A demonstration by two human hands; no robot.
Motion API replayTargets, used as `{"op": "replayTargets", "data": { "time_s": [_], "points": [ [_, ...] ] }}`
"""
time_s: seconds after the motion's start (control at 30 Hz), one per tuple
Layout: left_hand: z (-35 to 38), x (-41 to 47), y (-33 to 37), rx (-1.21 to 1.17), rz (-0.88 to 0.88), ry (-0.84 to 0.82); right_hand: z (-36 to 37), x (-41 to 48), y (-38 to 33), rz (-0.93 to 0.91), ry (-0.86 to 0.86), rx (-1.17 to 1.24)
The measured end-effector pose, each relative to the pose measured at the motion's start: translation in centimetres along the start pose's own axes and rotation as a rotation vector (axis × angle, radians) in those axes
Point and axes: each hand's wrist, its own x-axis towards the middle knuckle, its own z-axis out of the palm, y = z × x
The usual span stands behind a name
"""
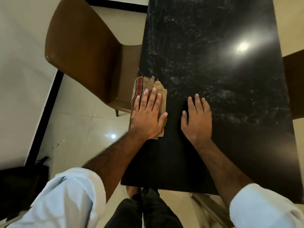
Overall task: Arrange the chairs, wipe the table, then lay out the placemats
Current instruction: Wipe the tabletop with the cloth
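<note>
The left hand (148, 116), fingers (153, 97) straight and slightly spread, presses a folded tan cloth (150, 83) with a red stripe flat at the counter's (213, 71) left edge, a hold suited to wiping. The right hand (197, 119) lies flat beside it holding nothing, probably as a brace. The glossy black marbled counter shows pale streaks farther on. A brown chair (82, 51) stands at the left edge, over a cream tile floor (79, 129).
</note>
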Motion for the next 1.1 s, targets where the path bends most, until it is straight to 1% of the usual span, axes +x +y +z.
{"op": "replayTargets", "data": {
  "time_s": [0.1,0.2,0.33,0.37,0.43,0.57,0.63,0.73,0.87,1.0,1.07,1.1],
  "points": [
    [0.5,2.3,-0.1,0.05,-0.055,0.022,0.7,-1.0,2.3,-0.047,-0.006,-0.024],
    [-0.6,5.4,-1.2,0.063,-0.144,0.019,1.2,-1.4,2.6,-0.06,0.053,0.021],
    [-1.5,8.1,-1.0,0.063,-0.246,0.05,1.3,-1.5,3.0,0.036,0.163,0.138],
    [-1.4,8.2,-0.5,0.085,-0.24,0.055,1.2,-1.4,3.1,0.076,0.179,0.178],
    [-1.1,7.9,0.9,0.108,-0.162,0.022,1.1,-1.2,3.0,0.148,0.193,0.25],
    [0.0,4.3,4.1,0.16,0.12,-0.088,1.3,-1.3,3.1,0.151,0.224,0.334],
    [0.1,2.3,3.7,0.16,0.179,-0.133,1.2,-1.2,3.2,0.171,0.235,0.357],
    [-0.4,0.8,0.4,0.138,0.136,-0.122,1.4,-1.3,3.3,0.2,0.233,0.362],
    [-1.7,4.3,-3.2,0.094,0.0,-0.05,1.7,-1.3,3.3,0.195,0.251,0.369],
    [-2.2,9.4,-2.1,0.102,-0.106,0.001,1.7,-1.3,3.1,0.178,0.269,0.381],
    [-2.1,10.7,-0.2,0.098,-0.1,0.001,1.8,-1.4,3.2,0.165,0.283,0.382],
    [-2.0,10.9,1.1,0.096,-0.067,-0.002,1.8,-1.4,3.3,0.161,0.291,0.388]
  ]
}}
